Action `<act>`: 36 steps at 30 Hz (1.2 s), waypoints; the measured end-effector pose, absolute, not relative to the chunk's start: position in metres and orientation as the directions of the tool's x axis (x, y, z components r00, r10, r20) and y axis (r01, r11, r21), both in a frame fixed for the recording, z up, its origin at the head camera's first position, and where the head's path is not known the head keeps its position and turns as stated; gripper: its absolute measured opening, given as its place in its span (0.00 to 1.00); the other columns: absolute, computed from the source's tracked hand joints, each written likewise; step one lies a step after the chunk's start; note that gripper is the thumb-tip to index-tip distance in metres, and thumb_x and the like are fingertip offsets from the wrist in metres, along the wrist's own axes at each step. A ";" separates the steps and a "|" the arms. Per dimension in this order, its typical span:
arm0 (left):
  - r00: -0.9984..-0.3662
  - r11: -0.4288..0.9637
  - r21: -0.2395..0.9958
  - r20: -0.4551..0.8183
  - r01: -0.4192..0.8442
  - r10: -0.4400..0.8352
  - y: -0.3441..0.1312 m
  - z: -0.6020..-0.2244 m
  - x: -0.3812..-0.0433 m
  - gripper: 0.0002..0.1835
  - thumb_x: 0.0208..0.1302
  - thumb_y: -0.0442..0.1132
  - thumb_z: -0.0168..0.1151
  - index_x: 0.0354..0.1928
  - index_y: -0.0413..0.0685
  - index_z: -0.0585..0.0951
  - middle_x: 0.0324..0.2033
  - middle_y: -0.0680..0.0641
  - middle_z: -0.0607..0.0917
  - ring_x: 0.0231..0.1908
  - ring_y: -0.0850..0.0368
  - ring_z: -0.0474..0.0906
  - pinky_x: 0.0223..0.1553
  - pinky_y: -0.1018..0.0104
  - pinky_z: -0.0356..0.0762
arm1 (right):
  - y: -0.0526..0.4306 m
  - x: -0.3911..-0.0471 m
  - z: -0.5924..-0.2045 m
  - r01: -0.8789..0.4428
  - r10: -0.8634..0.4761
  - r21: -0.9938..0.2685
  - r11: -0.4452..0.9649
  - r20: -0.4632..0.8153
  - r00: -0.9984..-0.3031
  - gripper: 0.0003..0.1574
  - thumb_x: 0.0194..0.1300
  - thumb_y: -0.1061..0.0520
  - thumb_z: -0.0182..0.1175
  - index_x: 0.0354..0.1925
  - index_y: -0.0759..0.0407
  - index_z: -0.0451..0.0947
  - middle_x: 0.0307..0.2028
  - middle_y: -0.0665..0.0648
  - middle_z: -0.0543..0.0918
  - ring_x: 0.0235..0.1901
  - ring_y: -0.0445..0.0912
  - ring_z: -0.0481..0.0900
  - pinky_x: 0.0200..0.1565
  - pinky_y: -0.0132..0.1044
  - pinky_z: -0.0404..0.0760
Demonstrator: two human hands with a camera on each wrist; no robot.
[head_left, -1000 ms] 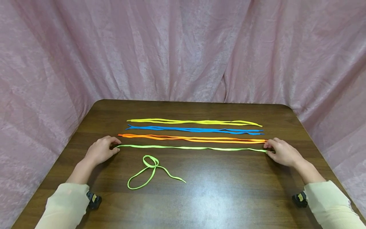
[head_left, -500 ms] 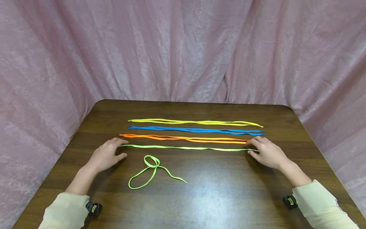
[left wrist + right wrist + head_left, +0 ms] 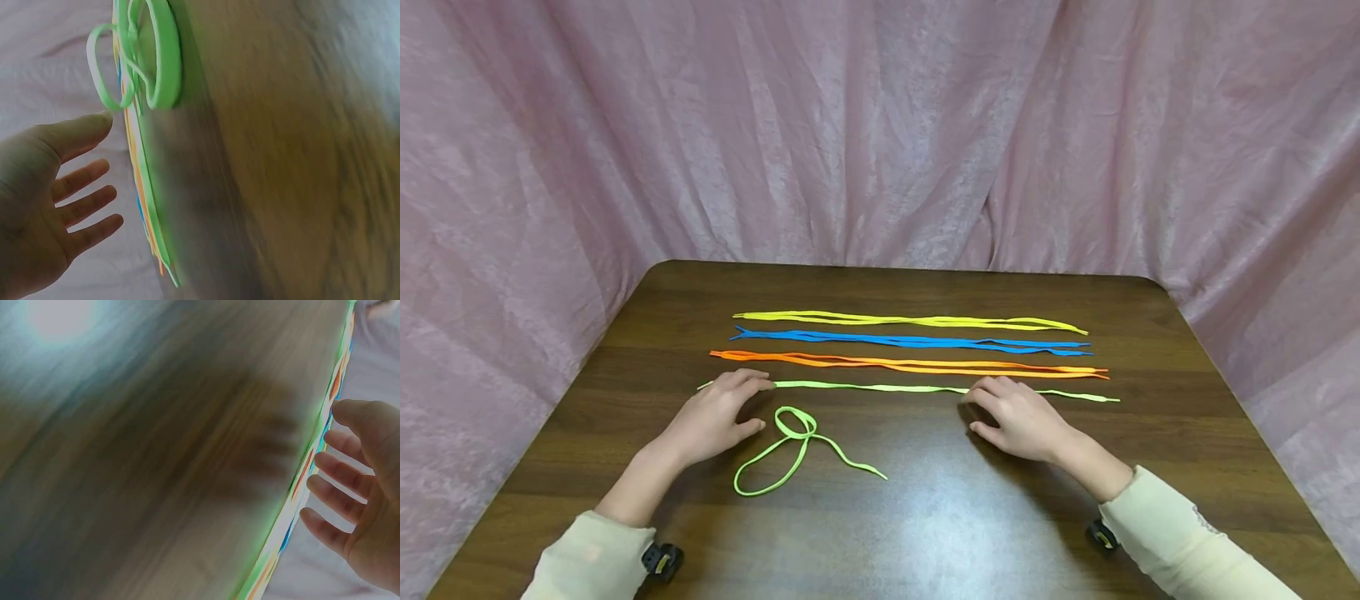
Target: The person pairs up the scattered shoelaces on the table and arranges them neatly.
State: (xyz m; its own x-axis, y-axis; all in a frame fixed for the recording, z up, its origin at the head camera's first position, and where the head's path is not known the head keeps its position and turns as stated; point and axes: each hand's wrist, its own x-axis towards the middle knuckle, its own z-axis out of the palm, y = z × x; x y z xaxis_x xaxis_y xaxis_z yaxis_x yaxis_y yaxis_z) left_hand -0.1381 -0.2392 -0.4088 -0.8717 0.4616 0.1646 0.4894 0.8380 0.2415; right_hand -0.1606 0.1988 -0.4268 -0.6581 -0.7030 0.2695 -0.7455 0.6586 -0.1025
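A light green shoelace (image 3: 880,387) lies stretched nearly straight across the table. Over its left part hovers my left hand (image 3: 715,415), fingers loosely spread and holding nothing; the left wrist view shows the thumb and fingers apart. My right hand (image 3: 1021,419) is over the lace's right part, and the right wrist view shows its relaxed fingers (image 3: 337,494) with nothing between them. Whether either hand's fingertips touch the lace cannot be told. A second green shoelace (image 3: 772,486) lies looped and loose in front, just right of the left hand.
Behind the straight green lace lie orange shoelaces (image 3: 880,362), blue shoelaces (image 3: 917,341) and yellow shoelaces (image 3: 880,319) in parallel rows. The brown wooden table (image 3: 880,533) has rounded far corners. A pink curtain (image 3: 880,133) hangs behind and at both sides.
Both hands have let go of the straight green lace's ends and moved inward over it, the right hand farther. The looped lace and the coloured rows have stayed put.
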 end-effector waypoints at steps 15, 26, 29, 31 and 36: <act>-0.808 0.782 0.206 0.193 0.589 0.557 -0.212 -0.404 -0.127 0.27 0.46 0.41 0.72 0.52 0.49 0.77 0.54 0.46 0.75 0.55 0.46 0.71 0.51 0.47 0.70 | 0.124 -0.153 -0.418 -0.834 -0.805 -0.103 0.542 0.224 -0.550 0.23 0.55 0.45 0.62 0.48 0.52 0.76 0.41 0.48 0.76 0.38 0.44 0.74 0.39 0.38 0.75; -0.787 0.761 0.203 0.183 0.617 0.589 -0.203 -0.409 -0.125 0.23 0.47 0.42 0.71 0.48 0.50 0.79 0.52 0.46 0.77 0.55 0.47 0.71 0.52 0.49 0.69 | 0.084 -0.142 -0.427 -0.860 -0.847 -0.063 0.506 0.153 -0.509 0.26 0.54 0.38 0.60 0.48 0.48 0.76 0.40 0.46 0.75 0.39 0.43 0.73 0.36 0.36 0.74; -0.783 0.758 0.198 0.182 0.621 0.594 -0.202 -0.411 -0.125 0.21 0.47 0.42 0.71 0.46 0.51 0.80 0.51 0.47 0.77 0.54 0.48 0.71 0.52 0.50 0.69 | 0.076 -0.139 -0.427 -0.869 -0.856 -0.053 0.491 0.153 -0.493 0.28 0.54 0.35 0.59 0.47 0.48 0.76 0.40 0.46 0.74 0.40 0.43 0.72 0.35 0.35 0.74; -0.772 0.748 0.192 0.203 0.635 0.603 -0.201 -0.413 -0.125 0.20 0.46 0.42 0.72 0.44 0.52 0.81 0.48 0.49 0.78 0.52 0.49 0.72 0.52 0.52 0.69 | 0.072 -0.137 -0.427 -0.877 -0.865 -0.052 0.477 0.146 -0.479 0.27 0.54 0.35 0.60 0.46 0.48 0.76 0.40 0.46 0.74 0.40 0.42 0.72 0.36 0.36 0.73; -0.743 0.729 0.166 0.255 0.664 0.619 -0.199 -0.417 -0.127 0.16 0.41 0.40 0.74 0.36 0.52 0.82 0.37 0.54 0.78 0.42 0.54 0.72 0.49 0.56 0.70 | 0.065 -0.135 -0.429 -0.888 -0.878 -0.025 0.459 0.139 -0.458 0.19 0.54 0.39 0.62 0.41 0.46 0.75 0.38 0.46 0.73 0.36 0.41 0.71 0.34 0.34 0.72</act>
State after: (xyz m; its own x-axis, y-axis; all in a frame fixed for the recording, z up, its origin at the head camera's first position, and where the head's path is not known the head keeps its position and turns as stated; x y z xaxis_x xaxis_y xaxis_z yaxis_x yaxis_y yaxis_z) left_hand -0.1275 -0.1990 -0.4166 -0.7431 0.6187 0.2549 0.6639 0.7293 0.1655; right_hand -0.1353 0.0645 -0.4288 -0.4581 -0.8779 0.1394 -0.8879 0.4593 -0.0254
